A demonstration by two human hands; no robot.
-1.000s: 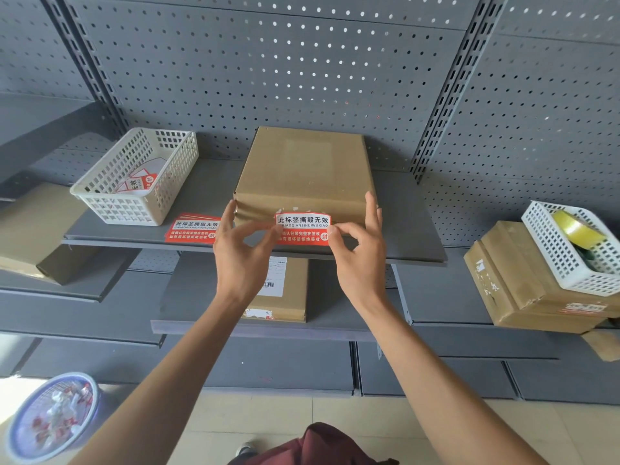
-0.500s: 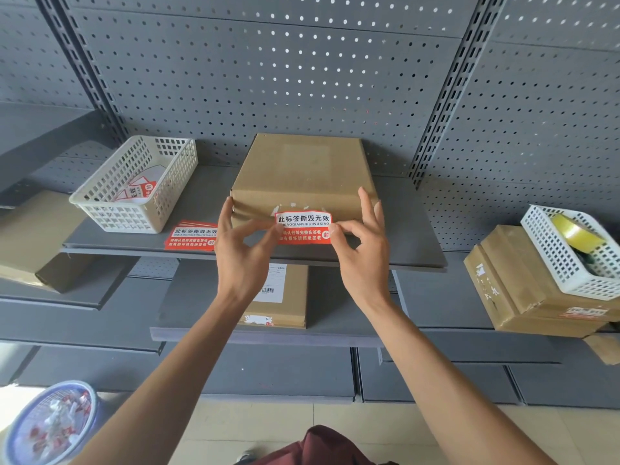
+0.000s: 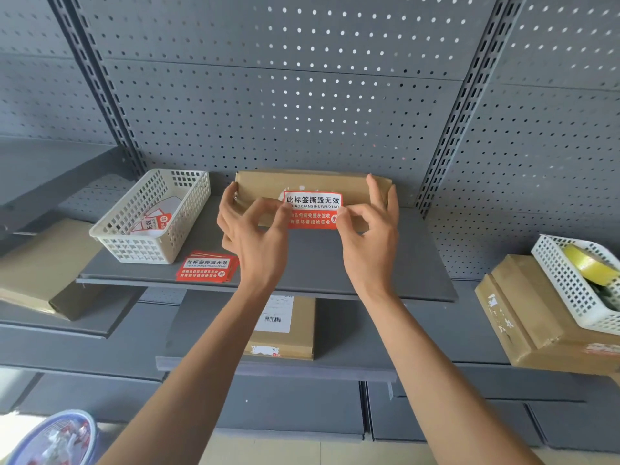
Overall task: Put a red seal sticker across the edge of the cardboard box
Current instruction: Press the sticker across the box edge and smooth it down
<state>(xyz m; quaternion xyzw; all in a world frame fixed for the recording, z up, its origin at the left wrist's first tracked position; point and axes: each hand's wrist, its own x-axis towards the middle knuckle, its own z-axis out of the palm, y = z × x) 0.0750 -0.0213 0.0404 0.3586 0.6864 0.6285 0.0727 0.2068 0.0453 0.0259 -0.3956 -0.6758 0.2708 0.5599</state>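
Though one sticker (image 3: 313, 209), two hands (image 3: 312, 229).

Both bare forearms rise from the bottom edge toward 12 o'clock, converging slightly. The left hand (image 3: 251, 229) pinches thumb to forefinger at its 2 o'clock, the other fingers spread upward. The right hand (image 3: 370, 236) mirrors it, pinching at its 10 o'clock, remaining fingers raised and fanned.
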